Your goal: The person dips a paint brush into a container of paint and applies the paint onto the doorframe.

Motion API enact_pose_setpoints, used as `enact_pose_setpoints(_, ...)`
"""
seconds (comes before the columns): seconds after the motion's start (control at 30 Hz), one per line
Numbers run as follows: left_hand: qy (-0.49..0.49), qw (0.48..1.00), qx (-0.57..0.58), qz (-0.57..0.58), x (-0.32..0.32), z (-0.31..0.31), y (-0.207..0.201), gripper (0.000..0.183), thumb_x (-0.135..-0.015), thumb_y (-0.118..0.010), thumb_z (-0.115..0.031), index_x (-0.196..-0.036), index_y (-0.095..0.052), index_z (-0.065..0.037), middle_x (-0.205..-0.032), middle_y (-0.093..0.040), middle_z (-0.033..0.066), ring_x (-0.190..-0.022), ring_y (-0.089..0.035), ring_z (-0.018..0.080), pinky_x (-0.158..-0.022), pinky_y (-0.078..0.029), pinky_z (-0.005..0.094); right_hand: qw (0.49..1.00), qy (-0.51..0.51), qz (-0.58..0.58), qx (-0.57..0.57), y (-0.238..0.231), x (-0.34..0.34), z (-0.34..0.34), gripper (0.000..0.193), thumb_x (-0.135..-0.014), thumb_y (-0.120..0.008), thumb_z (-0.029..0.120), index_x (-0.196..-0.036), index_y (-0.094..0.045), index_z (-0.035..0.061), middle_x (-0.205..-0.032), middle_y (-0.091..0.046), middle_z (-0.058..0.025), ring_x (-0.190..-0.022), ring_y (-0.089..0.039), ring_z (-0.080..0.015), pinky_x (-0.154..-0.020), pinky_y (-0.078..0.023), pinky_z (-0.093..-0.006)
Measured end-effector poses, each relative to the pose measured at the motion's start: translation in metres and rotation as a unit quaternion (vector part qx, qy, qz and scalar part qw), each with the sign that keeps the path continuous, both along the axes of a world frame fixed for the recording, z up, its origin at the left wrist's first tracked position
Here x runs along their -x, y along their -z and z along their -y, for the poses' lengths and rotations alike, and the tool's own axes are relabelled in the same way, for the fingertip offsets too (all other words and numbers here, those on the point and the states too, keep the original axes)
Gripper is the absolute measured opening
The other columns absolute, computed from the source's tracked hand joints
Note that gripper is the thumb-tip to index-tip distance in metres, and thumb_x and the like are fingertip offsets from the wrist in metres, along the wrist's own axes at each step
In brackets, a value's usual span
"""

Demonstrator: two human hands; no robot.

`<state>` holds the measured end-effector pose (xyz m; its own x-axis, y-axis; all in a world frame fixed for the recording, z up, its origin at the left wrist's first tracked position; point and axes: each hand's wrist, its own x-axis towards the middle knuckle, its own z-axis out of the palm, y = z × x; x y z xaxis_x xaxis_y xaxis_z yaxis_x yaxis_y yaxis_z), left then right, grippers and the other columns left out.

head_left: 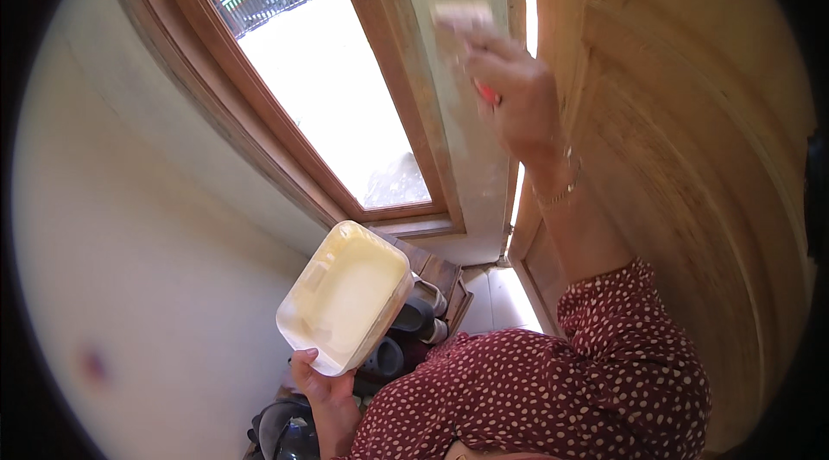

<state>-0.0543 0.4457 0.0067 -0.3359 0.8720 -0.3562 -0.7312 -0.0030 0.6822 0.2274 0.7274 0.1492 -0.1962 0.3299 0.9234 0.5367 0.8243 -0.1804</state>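
Observation:
My left hand (321,381) grips the near corner of a white rectangular plastic tub (295,305), held tilted at the lower middle. Inside the tub is cream-yellow paint (361,296), smeared up its walls. Raised high, my right hand (516,97) is closed round a paintbrush, blurred by motion. The brush's pale bristles (462,13) are at the narrow wall strip (466,136) between the window and the door; whether they touch it I cannot tell. A red bit of the handle (488,93) shows below my fingers.
A brown wooden window frame (401,106) borders the wall strip on the left. To the right stands a wooden door (691,158), ajar with light at its edge. Below the tub is a wooden rack (440,274) with dark shoes (414,318). A dark, shiny helmet-like object (289,430) lies at the bottom.

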Motion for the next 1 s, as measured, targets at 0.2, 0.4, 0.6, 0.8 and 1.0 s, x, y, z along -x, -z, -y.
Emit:
enact_pose_setpoints(0.2, 0.007, 1.000, 0.010, 0.012, -0.010, -0.003, -0.002, 0.083, -0.069, -0.062, -0.029, -0.147, -0.039, -0.010, -0.138, -0.054, 0.0124, -0.125, -0.055, 0.0334, -0.094, -0.051, 0.0538, 0.990, 0.070, 0.041, -0.112, -0.020, -0.009, -0.051, 0.015, -0.079, -0.062, -0.007, -0.090, -0.068, 0.0020, -0.135, -0.061, -0.0065, -0.128, -0.054, -0.0302, -0.101, -0.051, -0.0375)
enact_pose_setpoints(0.4, -0.010, 1.000, -0.001, -0.004, -0.014, 0.019, 0.000, 0.082, -0.069, -0.062, -0.028, -0.146, -0.040, -0.010, -0.138, -0.054, 0.0122, -0.125, -0.055, 0.0334, -0.097, -0.050, 0.0527, 0.985, 0.090, 0.101, 0.103, 0.154, -0.043, 0.009, 0.015, -0.076, -0.060, -0.007, -0.087, -0.067, 0.0009, -0.142, -0.055, -0.0101, -0.134, -0.049, -0.0362, -0.100, -0.052, -0.0401)
enact_pose_setpoints(0.6, -0.028, 0.999, -0.025, -0.021, -0.008, 0.030, 0.007, 0.082, -0.069, -0.061, -0.030, -0.145, -0.040, -0.008, -0.136, -0.055, 0.0152, -0.122, -0.056, 0.0356, -0.094, -0.052, 0.0537, 0.942, -0.001, 0.129, 0.310, 0.217, -0.055, 0.037, 0.008, -0.080, -0.059, 0.000, -0.084, -0.065, 0.0028, -0.118, -0.066, -0.0161, -0.106, -0.066, -0.0346, -0.089, -0.054, -0.0415)
enact_pose_setpoints(0.8, -0.021, 1.000, -0.018, -0.004, -0.011, 0.022, -0.001, 0.083, -0.068, -0.060, -0.029, -0.145, -0.040, -0.007, -0.135, -0.055, 0.0159, -0.121, -0.057, 0.0364, -0.092, -0.053, 0.0534, 0.978, 0.047, 0.078, 0.187, 0.032, -0.041, 0.020, 0.028, -0.085, -0.055, -0.001, -0.108, -0.069, 0.0069, -0.108, -0.069, -0.0167, -0.093, -0.067, -0.0315, -0.081, -0.054, -0.0387)
enact_pose_setpoints(1.0, 0.011, 1.000, -0.016, 0.005, -0.015, 0.011, -0.008, 0.082, -0.068, -0.060, -0.029, -0.145, -0.041, -0.009, -0.136, -0.055, 0.0134, -0.122, -0.057, 0.0343, -0.094, -0.051, 0.0524, 0.994, -0.008, -0.029, -0.104, -0.091, -0.024, -0.012, 0.022, -0.085, -0.059, -0.006, -0.104, -0.069, -0.0044, -0.118, -0.069, -0.0167, -0.065, -0.055, -0.0117, -0.057, -0.045, -0.0251)
